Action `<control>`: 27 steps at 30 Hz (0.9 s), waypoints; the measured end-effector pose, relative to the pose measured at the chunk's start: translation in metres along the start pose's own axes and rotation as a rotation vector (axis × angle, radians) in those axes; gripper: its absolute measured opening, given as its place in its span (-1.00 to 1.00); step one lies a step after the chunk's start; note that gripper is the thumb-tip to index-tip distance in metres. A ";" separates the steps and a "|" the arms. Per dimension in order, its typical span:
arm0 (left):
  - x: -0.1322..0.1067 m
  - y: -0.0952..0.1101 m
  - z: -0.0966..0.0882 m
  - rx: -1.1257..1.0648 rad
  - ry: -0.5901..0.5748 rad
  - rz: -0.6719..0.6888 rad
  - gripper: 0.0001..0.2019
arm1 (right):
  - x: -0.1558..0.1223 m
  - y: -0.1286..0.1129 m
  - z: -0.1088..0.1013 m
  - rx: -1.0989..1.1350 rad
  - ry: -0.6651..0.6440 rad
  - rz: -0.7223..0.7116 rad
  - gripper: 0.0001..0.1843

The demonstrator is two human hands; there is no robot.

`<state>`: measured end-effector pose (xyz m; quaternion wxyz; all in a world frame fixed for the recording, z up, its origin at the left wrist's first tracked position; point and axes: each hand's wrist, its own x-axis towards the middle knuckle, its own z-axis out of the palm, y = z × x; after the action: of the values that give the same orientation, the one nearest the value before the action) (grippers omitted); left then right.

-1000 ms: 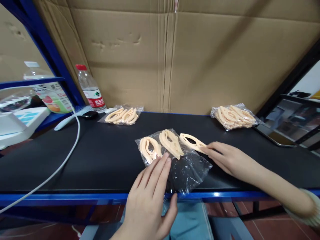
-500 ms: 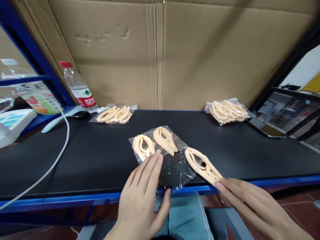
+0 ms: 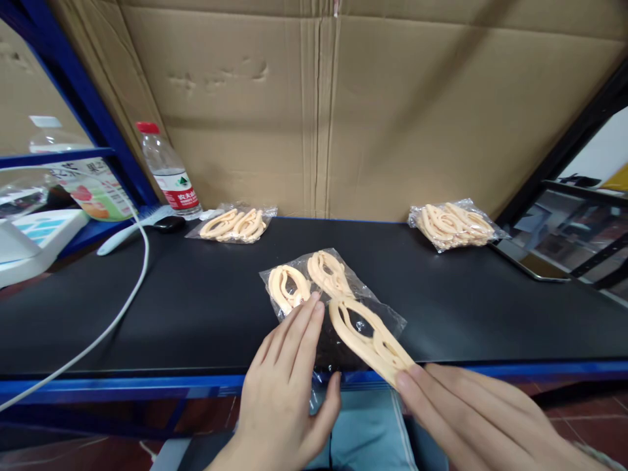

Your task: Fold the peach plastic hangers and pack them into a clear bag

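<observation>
A clear plastic bag (image 3: 366, 313) lies at the front of the black table (image 3: 196, 307) with two beige plastic clips (image 3: 307, 281) inside. My left hand (image 3: 289, 386) rests flat on the bag's near end, fingers stretched out and thumb at the bag's mouth by the table edge. My right hand (image 3: 471, 412) pinches the near tip of a third beige clip (image 3: 367, 337), which lies on top of the bag and points away from me.
A filled bag of clips (image 3: 236, 224) lies at the back left, a fuller one (image 3: 454, 226) at the back right. A water bottle (image 3: 167, 171), a white cable (image 3: 122, 307) and a white device (image 3: 34, 239) are on the left. A cardboard wall (image 3: 324, 104) stands behind; a tablet (image 3: 527, 261) lies right.
My right hand drew the loose clip from beside the bag toward me, then slid it left onto the bag. My left hand stayed on the bag.
</observation>
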<state>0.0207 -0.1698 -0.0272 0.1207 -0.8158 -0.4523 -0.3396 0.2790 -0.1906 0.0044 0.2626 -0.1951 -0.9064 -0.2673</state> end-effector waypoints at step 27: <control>-0.024 -0.021 -0.039 -0.236 -0.001 0.073 -0.53 | 0.034 0.103 0.042 0.274 -0.035 -0.001 -0.62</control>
<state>-0.0221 -0.1932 -0.0162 0.0359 -0.8404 -0.3793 -0.3854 0.2871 -0.0781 0.0335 0.2706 -0.1614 -0.9390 -0.1375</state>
